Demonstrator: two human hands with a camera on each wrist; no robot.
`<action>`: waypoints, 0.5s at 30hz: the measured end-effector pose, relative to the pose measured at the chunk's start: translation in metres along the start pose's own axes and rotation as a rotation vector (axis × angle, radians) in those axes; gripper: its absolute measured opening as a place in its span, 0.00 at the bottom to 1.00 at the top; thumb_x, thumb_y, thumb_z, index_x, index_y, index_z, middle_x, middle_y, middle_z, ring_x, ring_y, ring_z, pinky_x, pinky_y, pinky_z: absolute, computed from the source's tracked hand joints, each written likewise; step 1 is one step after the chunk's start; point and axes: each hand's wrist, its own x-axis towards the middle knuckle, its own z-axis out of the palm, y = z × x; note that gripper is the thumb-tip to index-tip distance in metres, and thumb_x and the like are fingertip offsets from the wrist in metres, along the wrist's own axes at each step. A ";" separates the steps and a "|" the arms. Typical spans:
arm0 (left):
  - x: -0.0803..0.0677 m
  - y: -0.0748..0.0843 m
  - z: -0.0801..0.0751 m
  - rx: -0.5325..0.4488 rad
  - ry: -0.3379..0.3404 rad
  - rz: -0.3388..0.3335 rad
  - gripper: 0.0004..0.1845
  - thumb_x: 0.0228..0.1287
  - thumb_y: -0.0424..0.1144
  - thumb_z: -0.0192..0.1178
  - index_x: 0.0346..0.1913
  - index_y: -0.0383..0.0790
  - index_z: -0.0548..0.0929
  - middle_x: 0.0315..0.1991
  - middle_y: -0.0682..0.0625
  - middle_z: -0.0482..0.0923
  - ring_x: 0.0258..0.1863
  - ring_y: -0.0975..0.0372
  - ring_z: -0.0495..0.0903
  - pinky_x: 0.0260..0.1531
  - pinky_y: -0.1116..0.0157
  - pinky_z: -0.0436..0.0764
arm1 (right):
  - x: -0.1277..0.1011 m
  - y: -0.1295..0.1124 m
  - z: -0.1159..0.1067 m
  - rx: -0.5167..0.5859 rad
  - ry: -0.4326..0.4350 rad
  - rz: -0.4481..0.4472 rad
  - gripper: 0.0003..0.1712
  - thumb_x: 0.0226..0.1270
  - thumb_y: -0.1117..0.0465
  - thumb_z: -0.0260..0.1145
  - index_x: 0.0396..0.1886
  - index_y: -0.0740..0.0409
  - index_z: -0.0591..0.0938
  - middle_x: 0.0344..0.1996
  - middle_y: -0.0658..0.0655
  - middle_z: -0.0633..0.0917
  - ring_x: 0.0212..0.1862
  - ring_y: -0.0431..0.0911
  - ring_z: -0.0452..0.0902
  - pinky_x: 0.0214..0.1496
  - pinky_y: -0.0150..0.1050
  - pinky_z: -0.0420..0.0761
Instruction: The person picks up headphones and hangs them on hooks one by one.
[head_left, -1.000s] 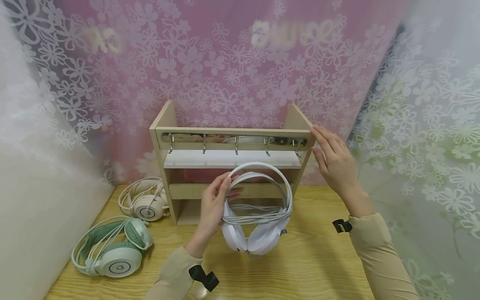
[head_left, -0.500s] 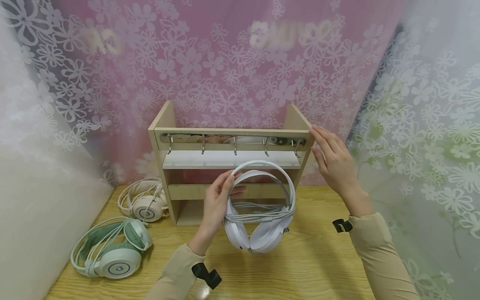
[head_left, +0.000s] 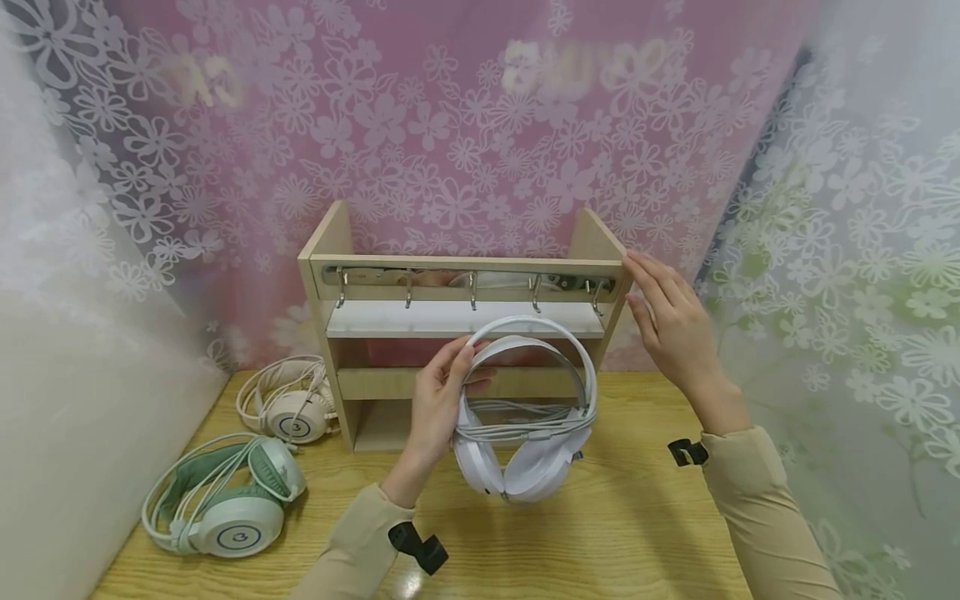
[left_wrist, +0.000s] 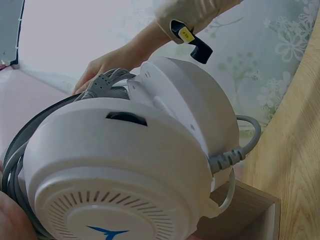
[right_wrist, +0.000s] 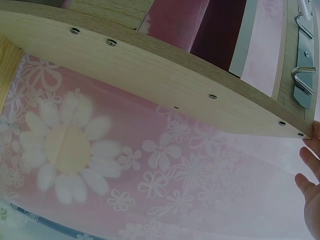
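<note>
The left hand (head_left: 438, 404) grips the headband of the white headphones (head_left: 525, 408), fingers curled round it, holding them off the wooden table (head_left: 600, 533) in front of the wooden hook rack (head_left: 465, 275). The right hand (head_left: 671, 321), fingers straight and relaxed, touches the rack's side panel at 3 o'clock. At 9 o'clock lie green headphones (head_left: 225, 500) and cream headphones (head_left: 288, 408).

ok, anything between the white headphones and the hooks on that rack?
Nothing visible. The white headphones, held by the left hand, hang just below the hook rail; its hooks look bare. The right hand rests on the rack's right end.
</note>
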 end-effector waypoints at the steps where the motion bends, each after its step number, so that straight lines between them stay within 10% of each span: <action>1: 0.000 0.000 0.000 -0.001 -0.001 0.003 0.20 0.80 0.41 0.54 0.62 0.28 0.78 0.55 0.36 0.83 0.43 0.53 0.89 0.47 0.51 0.88 | 0.000 0.000 0.000 0.004 0.006 0.001 0.29 0.85 0.49 0.45 0.73 0.62 0.71 0.70 0.61 0.74 0.71 0.58 0.68 0.78 0.47 0.62; 15: 0.004 0.002 0.008 -0.038 -0.016 0.027 0.18 0.80 0.36 0.53 0.61 0.25 0.78 0.55 0.34 0.83 0.41 0.58 0.89 0.50 0.39 0.83 | 0.000 0.000 0.003 0.022 0.030 0.000 0.29 0.85 0.48 0.46 0.72 0.62 0.72 0.69 0.63 0.75 0.71 0.57 0.68 0.76 0.51 0.65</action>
